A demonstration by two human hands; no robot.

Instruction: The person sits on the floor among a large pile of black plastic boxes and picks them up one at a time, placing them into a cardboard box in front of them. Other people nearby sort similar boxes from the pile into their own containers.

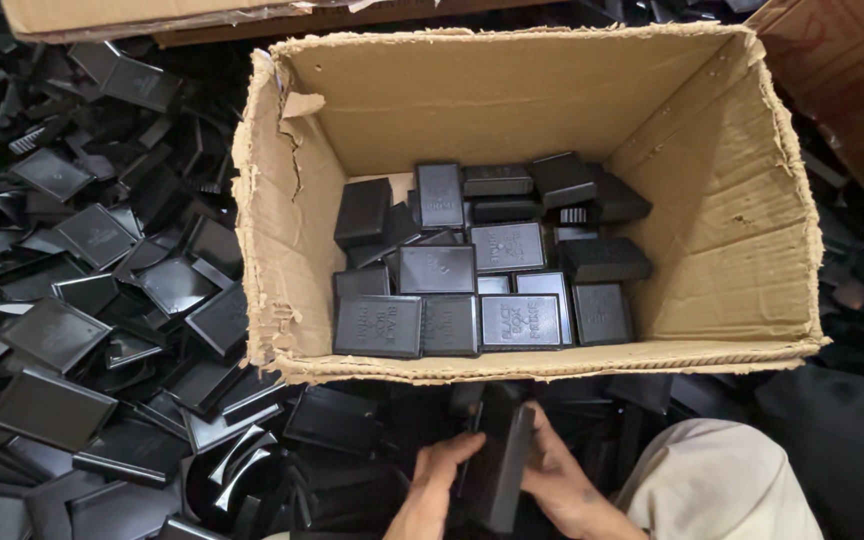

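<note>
Closest in, the left hand (439, 470) and right hand (555, 478) were both clamped around one black plastic case (500, 462), held on edge just below the cardboard box (282, 250). Further out, the box held rows of black cases (472, 275), with a loose pile (92, 330) to the left. The torn box rim looked weak to me; leaning on it could've collapsed that wall.

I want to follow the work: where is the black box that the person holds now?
In the head view, the black box stands on edge at the bottom centre, between the left hand and right hand, just before the cardboard carton.
</note>
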